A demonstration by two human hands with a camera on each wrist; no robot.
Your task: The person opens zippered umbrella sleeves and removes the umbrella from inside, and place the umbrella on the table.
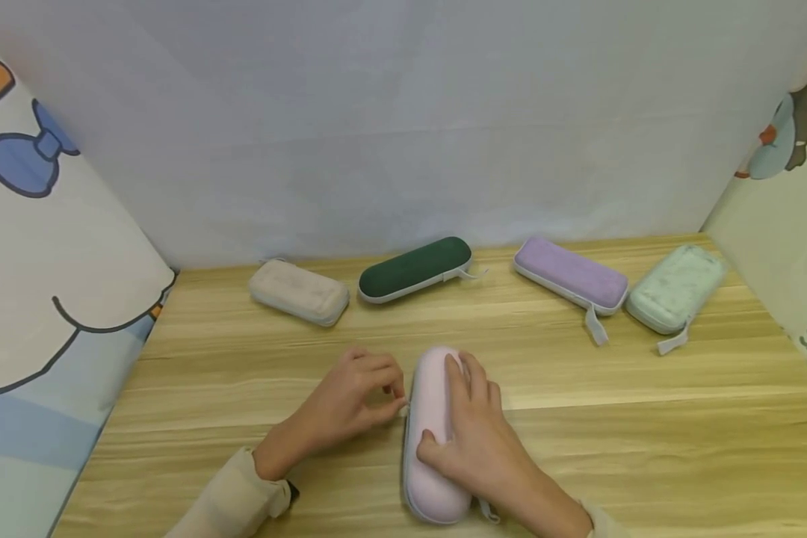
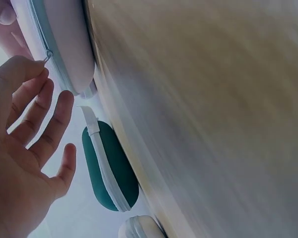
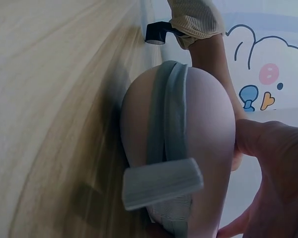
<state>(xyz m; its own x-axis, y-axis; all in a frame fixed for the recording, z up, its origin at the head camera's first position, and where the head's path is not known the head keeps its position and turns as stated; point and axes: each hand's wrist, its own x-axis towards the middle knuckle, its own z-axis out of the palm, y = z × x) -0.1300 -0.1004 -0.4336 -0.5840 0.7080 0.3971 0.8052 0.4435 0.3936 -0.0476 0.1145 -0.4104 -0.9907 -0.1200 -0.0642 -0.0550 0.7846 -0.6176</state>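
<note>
A pale pink zippered case point(image 1: 432, 396) stands lengthwise on the wooden table in front of the person. My right hand point(image 1: 480, 444) grips it from the right, thumb across the top and fingers over the far right side. At its left edge, my left hand point(image 1: 350, 396) pinches the small zipper pull point(image 2: 48, 55) between thumb and index finger, the other fingers spread loosely. In the left wrist view the grey zipper band runs along the case's side. A grey fabric strap point(image 3: 161, 183) sticks out from the case in the right wrist view.
Along the back of the table point(image 1: 242, 381) lie a beige case point(image 1: 299, 290), a dark green case point(image 1: 415, 267), a purple case point(image 1: 570, 273) and a mint green case point(image 1: 678, 288). A plain pale cloth point(image 1: 403, 134) hangs behind them; printed panels flank both sides.
</note>
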